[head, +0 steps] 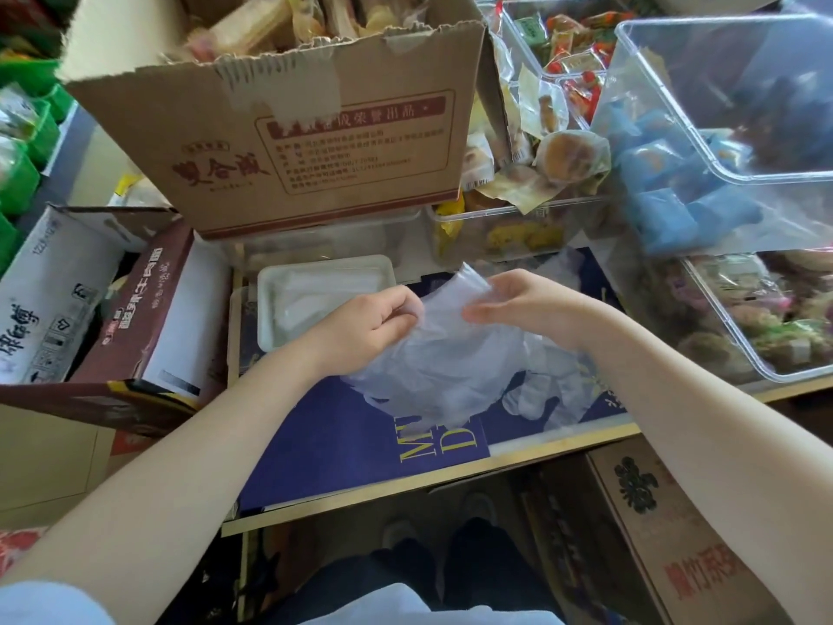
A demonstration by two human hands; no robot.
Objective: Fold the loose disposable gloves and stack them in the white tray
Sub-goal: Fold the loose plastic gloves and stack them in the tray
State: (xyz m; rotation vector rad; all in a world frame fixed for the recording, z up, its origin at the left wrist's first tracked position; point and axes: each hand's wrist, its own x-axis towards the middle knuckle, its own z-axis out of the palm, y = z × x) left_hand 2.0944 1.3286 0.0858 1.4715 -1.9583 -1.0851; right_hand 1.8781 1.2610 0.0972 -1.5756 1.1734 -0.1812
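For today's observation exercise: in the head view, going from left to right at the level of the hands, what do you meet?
White carton with black print → dark red carton → white tray → left hand → clear disposable glove held between both hands → right hand → clear bin of wrapped snacks.

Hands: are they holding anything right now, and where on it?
Both hold one clear disposable glove by its upper edge: left hand pinches the left side, right hand the right.
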